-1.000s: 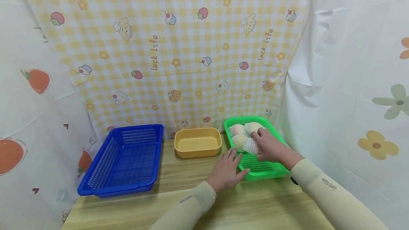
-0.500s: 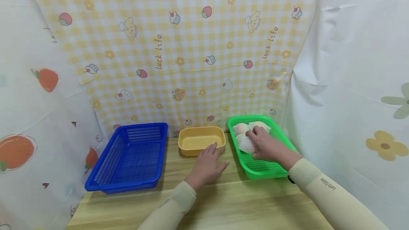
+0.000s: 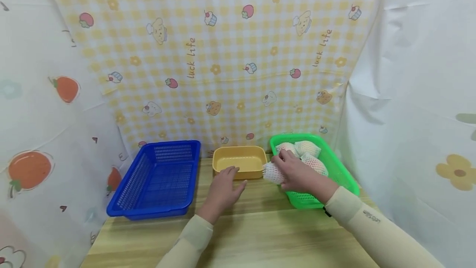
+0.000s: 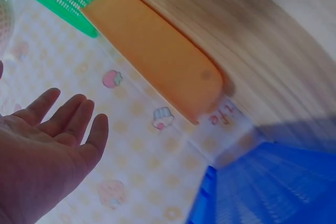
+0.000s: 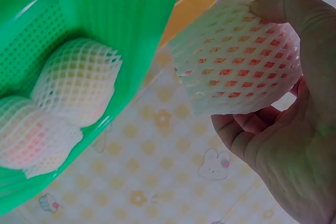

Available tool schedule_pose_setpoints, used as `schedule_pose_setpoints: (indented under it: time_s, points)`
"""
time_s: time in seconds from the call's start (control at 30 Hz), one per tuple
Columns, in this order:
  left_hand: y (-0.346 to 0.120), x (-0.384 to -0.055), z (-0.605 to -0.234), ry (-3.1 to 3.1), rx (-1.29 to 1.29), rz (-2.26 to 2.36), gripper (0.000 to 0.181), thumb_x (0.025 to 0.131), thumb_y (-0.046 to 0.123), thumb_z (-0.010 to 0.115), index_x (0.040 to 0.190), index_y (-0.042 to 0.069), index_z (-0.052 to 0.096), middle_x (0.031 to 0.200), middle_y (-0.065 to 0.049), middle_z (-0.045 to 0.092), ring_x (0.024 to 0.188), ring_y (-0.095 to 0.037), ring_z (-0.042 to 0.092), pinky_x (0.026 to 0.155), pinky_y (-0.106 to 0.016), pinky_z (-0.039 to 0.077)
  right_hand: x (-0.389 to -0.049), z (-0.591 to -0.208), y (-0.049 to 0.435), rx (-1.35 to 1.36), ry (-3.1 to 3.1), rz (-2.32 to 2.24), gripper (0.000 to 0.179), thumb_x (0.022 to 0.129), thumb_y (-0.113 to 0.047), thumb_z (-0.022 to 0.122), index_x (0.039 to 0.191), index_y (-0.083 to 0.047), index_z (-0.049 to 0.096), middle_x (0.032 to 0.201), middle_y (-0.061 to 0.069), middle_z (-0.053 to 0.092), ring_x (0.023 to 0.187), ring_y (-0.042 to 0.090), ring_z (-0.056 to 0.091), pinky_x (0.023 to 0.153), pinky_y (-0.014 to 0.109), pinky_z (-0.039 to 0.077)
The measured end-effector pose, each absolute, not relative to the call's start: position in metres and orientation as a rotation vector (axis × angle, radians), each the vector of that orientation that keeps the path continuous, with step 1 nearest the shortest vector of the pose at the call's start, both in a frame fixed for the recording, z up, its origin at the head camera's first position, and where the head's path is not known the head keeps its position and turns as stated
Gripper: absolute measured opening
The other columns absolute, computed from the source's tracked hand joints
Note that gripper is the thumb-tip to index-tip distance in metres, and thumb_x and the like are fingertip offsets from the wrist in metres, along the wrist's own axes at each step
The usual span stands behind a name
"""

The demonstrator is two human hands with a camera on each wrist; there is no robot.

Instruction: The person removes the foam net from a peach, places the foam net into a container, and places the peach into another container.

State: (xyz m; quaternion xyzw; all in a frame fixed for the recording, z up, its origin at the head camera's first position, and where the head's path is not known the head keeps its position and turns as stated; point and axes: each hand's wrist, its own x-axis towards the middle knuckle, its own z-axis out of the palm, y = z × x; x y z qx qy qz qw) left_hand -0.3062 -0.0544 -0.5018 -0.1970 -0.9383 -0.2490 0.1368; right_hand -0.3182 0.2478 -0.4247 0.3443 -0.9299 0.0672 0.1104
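My right hand grips a round fruit in a white foam net, its reddish-orange skin showing through the mesh. It is held over the left rim of the green basket, thumb on one side and fingers on the other. Inside that basket lie several more net-wrapped fruits, partly hidden by my hand. My left hand is relaxed with fingers extended and nothing in it. In the head view its fingertips overlap the front rim of the yellow box.
A blue basket with perforated walls stands on the left of the wooden table. Behind everything hangs a yellow checked cloth, and white printed cloths flank both sides.
My right hand has lifted the net-wrapped fruit from the green basket and brought it left over the rim. My left hand has moved left from that basket to the yellow box's front.
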Motion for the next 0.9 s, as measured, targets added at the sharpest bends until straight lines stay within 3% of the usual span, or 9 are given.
schedule_pose_setpoints:
  time_s: [0.23,0.53,0.9]
  points:
    - [-0.071,-0.31,-0.507,-2.683,-0.463,-0.772,0.054,0.11,0.044,0.068,0.149,0.007,0.064,0.147,-0.014,0.066,0.136,-0.037,0.063,0.113,-0.058,0.051,-0.321,-0.432,0.222,1.09,-2.718,0.184,0.078,0.073,-0.016,0.097,0.14,-0.012,0.057,0.123,0.007,0.05,0.113,0.025,0.049,0.091,0.043,0.056]
    - [-0.08,-0.306,-0.503,-2.666,-0.401,-0.867,0.047,0.11,0.04,0.069,0.144,0.007,0.066,0.143,-0.014,0.066,0.132,-0.038,0.064,0.11,-0.058,0.054,-0.328,-0.444,0.196,1.156,-2.723,0.114,0.082,0.073,-0.025,0.101,0.142,-0.015,0.056,0.122,0.004,0.048,0.112,0.022,0.046,0.09,0.037,0.056]
    - [-0.088,-0.307,-0.504,-2.665,-0.363,-0.88,0.045,0.109,0.038,0.07,0.142,0.007,0.067,0.143,-0.014,0.066,0.132,-0.037,0.064,0.109,-0.058,0.054,-0.33,-0.446,0.173,1.199,-2.707,0.144,0.079,0.075,-0.024,0.101,0.14,-0.013,0.057,0.118,0.004,0.047,0.108,0.022,0.046,0.086,0.035,0.056]
